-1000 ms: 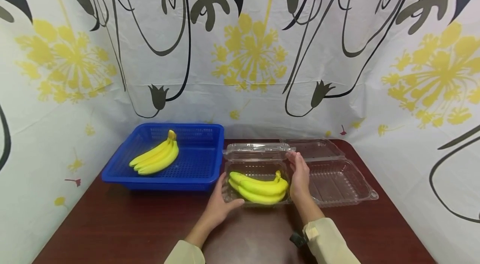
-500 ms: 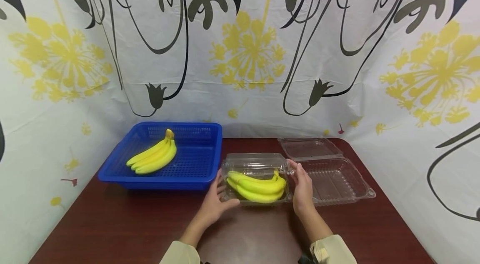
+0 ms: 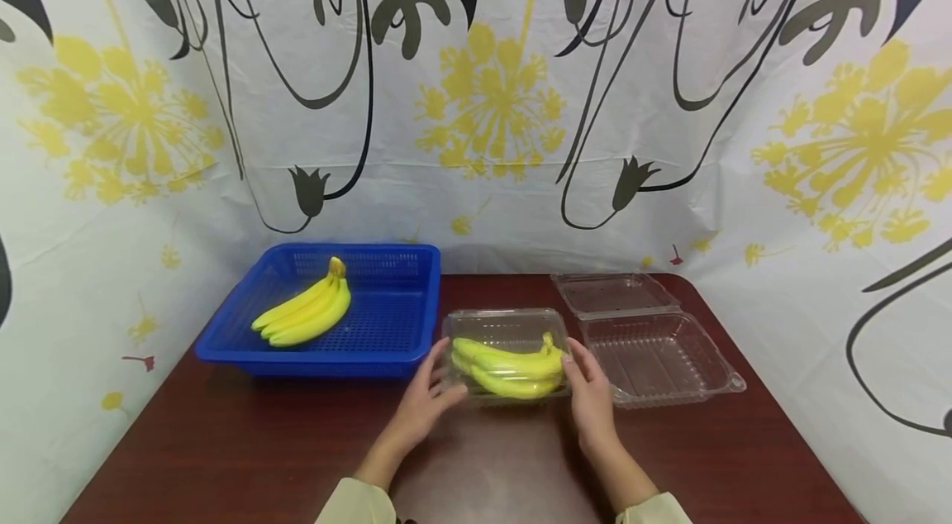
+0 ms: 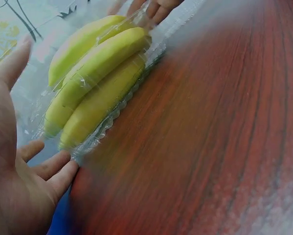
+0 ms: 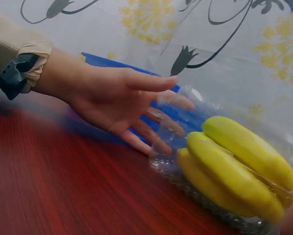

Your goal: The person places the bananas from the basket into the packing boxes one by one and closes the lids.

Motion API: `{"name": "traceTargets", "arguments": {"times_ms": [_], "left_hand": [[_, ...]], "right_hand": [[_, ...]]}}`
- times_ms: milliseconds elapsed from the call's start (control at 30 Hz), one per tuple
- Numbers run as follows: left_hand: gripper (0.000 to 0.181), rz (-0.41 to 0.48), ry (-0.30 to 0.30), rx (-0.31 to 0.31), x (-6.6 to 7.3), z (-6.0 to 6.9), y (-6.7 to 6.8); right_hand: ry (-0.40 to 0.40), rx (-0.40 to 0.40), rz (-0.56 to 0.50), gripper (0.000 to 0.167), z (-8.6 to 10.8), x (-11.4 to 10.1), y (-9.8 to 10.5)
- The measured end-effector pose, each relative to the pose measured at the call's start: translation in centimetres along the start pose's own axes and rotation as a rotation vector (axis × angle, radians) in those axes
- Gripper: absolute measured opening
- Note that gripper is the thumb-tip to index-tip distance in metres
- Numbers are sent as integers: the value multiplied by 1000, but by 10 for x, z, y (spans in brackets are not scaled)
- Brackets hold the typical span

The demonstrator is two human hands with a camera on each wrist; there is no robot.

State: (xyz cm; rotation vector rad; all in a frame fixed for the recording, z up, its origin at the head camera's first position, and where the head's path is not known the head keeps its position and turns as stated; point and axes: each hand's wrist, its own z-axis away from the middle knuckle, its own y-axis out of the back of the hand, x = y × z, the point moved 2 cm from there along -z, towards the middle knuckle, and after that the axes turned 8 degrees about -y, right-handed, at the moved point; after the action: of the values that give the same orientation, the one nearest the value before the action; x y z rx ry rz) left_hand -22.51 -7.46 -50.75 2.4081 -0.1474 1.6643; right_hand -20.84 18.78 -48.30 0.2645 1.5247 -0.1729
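Note:
A bunch of yellow bananas (image 3: 513, 367) lies in a clear plastic container (image 3: 509, 321), its lid lowered over them. On the container's left side rests my left hand (image 3: 418, 407), thumb near the front corner; the left wrist view shows this hand (image 4: 24, 171) with fingers spread. My right hand (image 3: 592, 404) touches the right side, its thumb by the lid's edge. Seen from the right wrist, the left hand (image 5: 119, 100) has extended fingers beside the container's end. Whether the lid is latched, I cannot tell.
To the left stands a blue basket (image 3: 372, 357) holding another bunch of bananas (image 3: 308, 313). A second clear container (image 3: 662, 359) lies unfolded on the right, its lid (image 3: 617, 294) towards the back. Behind the brown table (image 3: 245, 450) hangs a patterned cloth (image 3: 506, 210).
The middle container's lid has swung forward and down over the bananas. My right hand has come down and forward from the back right corner; my left hand has stayed at the left side.

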Motion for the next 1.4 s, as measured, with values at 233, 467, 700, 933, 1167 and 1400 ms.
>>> {"name": "traceTargets", "arguments": {"times_ms": [233,467,700,933,1167,1400], "left_hand": [[63,-68,50,-1,14,-6,2],[67,-123,102,8,-2,-13,6],[73,-85,149,29,-1,-16,6],[76,75,193,15,3,-18,2],[77,146,199,38,6,-20,0],[78,146,237,56,6,-21,-5]], "right_hand": [[-39,-19,-14,49,-6,7,-6],[-67,-21,-43,51,-18,10,-10],[-62,-15,-36,53,-20,10,-9],[-50,4,-4,52,-21,12,-8],[-57,56,94,57,-22,11,-7],[-133,43,36,40,-24,14,-1]]}}
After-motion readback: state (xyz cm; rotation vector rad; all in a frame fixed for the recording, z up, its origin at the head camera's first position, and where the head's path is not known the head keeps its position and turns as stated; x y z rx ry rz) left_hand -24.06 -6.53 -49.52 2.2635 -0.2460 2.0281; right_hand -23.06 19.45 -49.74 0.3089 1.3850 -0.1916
